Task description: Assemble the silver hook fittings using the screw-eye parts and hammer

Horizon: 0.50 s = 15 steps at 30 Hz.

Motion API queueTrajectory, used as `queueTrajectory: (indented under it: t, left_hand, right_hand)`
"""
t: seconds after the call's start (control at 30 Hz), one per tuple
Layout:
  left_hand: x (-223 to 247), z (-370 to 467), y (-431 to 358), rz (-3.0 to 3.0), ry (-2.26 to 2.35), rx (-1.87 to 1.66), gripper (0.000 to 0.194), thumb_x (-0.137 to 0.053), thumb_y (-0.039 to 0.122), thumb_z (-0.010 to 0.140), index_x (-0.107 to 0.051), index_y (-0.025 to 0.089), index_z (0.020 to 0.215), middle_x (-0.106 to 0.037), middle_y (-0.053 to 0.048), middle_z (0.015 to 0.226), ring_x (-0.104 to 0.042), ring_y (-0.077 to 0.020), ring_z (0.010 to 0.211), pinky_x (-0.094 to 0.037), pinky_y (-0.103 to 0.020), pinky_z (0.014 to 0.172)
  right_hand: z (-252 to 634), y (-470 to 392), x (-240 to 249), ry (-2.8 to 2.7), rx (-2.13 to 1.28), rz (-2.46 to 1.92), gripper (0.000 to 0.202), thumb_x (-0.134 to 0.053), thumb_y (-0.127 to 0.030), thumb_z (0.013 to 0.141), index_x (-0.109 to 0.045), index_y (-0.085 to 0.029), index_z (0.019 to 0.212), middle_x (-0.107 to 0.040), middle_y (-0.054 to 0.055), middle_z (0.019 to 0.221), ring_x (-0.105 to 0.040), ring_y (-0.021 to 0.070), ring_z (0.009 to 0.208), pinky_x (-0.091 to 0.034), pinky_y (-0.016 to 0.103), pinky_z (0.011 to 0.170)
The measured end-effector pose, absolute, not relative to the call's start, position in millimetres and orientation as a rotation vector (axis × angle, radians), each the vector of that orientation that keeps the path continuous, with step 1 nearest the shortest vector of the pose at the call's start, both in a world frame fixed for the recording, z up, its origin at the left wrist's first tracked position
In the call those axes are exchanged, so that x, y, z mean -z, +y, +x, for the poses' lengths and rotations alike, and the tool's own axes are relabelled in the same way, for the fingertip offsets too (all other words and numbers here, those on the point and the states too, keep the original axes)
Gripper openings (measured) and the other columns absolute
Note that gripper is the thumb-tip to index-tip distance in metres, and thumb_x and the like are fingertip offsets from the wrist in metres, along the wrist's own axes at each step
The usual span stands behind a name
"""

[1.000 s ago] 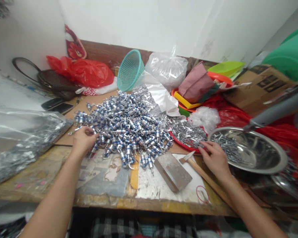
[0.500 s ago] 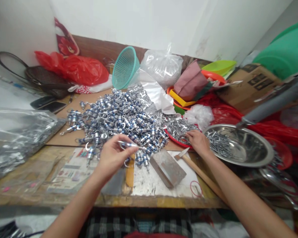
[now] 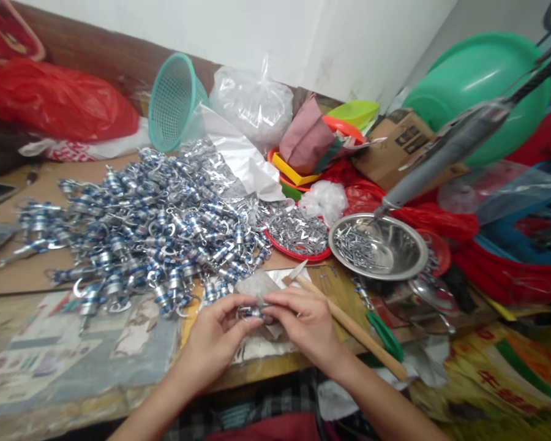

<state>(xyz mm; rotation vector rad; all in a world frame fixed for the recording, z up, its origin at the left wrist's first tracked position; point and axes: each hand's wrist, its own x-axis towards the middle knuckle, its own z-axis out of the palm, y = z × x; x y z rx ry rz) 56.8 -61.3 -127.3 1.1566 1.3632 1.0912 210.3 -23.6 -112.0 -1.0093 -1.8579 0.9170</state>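
Note:
My left hand [image 3: 213,337] is closed, with thumb and fingertips pinching a small blue-and-silver hook bolt [image 3: 251,312]. Against the bolt's right end, the fingers of my right hand [image 3: 305,321] are pinched together; whatever they hold is hidden. Both hands meet above a metal block [image 3: 257,283], which they partly cover. Left of and behind them spreads a large heap of similar hook bolts [image 3: 165,226]. A hammer [image 3: 358,334] with a wooden handle lies just right of my right hand.
A red tray [image 3: 298,256] of small metal strips stands behind the hammer. Beside it is a steel bowl [image 3: 420,251] holding nails [image 3: 356,248]. A grey-handled tool [image 3: 445,153] slants over the bowl. At the back are a turquoise basket [image 3: 172,101] and a clear plastic bag [image 3: 252,107].
My right hand has left the tray of metal strips and come to my left hand, meeting at the hook bolt above the block. The view has turned to the right.

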Motion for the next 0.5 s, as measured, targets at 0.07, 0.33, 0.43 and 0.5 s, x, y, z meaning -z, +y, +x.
queueTrajectory:
  t: [0.07,0.33,0.43,0.5]
  left_hand:
    - [128,57,-62,1.210,1.416,-1.111,0.027,-0.063,0.024,0.068,-0.065,0.016,0.093,-0.071,-0.006,0.090,-0.063,-0.0196,0.082,-0.048,-0.030,0.077]
    - [132,55,-67,1.364,1.521,-1.144,0.035,-0.060,0.027,0.070,-0.065,0.014,0.102,-0.069,-0.009,0.103,-0.062,-0.0227,0.093,-0.047,-0.033,0.084]
    - [131,53,-68,1.426,1.546,-1.146,0.034,-0.060,0.028,0.071,-0.065,0.017,0.103,-0.069,-0.008,0.105,-0.062,-0.0224,0.095,-0.046,-0.033,0.087]
    - [130,53,-69,1.463,1.537,-1.142,0.035,-0.059,0.029,0.072,-0.064,0.018,0.105,-0.068,-0.008,0.106,-0.062,-0.0218,0.095,-0.046,-0.032,0.087]
  right_hand:
    - [207,-25,111,-1.784,-0.990,-1.061,0.017,-0.064,-0.009,0.067,-0.072,-0.020,0.078,-0.070,0.001,0.069,-0.063,0.0129,0.062,-0.049,0.021,0.059]
    - [201,-25,112,-1.619,-1.281,-1.053,0.015,-0.061,-0.014,0.070,-0.072,-0.021,0.077,-0.071,-0.001,0.072,-0.064,0.0123,0.062,-0.050,0.020,0.058]
    - [196,-32,114,-1.453,-1.335,-1.095,0.009,-0.066,-0.015,0.065,-0.070,-0.019,0.073,-0.069,-0.001,0.066,-0.060,0.0101,0.055,-0.048,0.018,0.051]
    - [194,-34,115,-1.325,-1.374,-1.103,0.010,-0.069,-0.016,0.061,-0.067,-0.018,0.071,-0.067,-0.003,0.062,-0.058,0.0089,0.051,-0.047,0.017,0.047]
